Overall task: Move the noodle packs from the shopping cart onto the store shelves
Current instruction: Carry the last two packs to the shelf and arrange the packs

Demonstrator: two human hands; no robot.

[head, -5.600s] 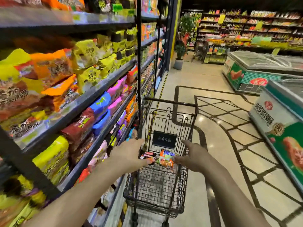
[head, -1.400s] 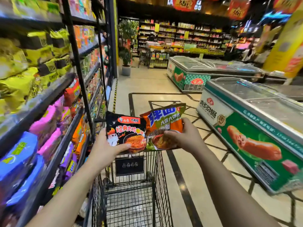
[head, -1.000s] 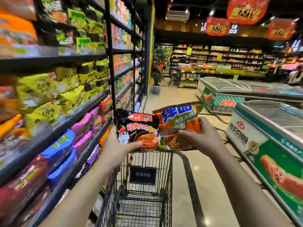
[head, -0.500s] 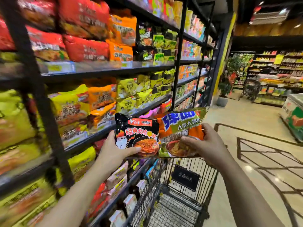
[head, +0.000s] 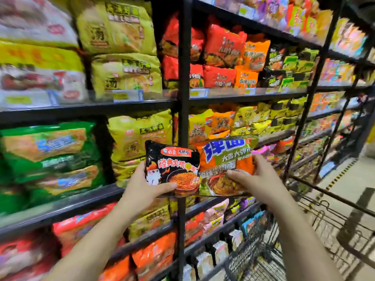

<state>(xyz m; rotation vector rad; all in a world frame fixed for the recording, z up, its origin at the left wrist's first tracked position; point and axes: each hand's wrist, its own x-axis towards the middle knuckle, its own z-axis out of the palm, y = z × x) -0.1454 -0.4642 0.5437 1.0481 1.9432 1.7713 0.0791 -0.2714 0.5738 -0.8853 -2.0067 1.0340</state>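
Observation:
My left hand (head: 143, 190) grips a black noodle pack (head: 172, 166) by its lower left corner, thumb across the front. My right hand (head: 256, 178) grips an orange and green noodle pack (head: 225, 159) by its lower right side. Both packs are upright, side by side, at chest height in front of the black store shelves (head: 183, 98), level with the middle shelf of yellow packs. The wire shopping cart (head: 261, 258) stands low at the right, below my right arm; what lies in it is hidden.
The shelves are packed with yellow, red, orange and green noodle bags on every level, with a black upright post directly behind the two packs. The tiled aisle floor (head: 345, 179) runs off to the right of the cart.
My view has swung left to face the shelves squarely. Both hands still hold their packs, now closer to the middle shelf; the cart has slid to the lower right of the view.

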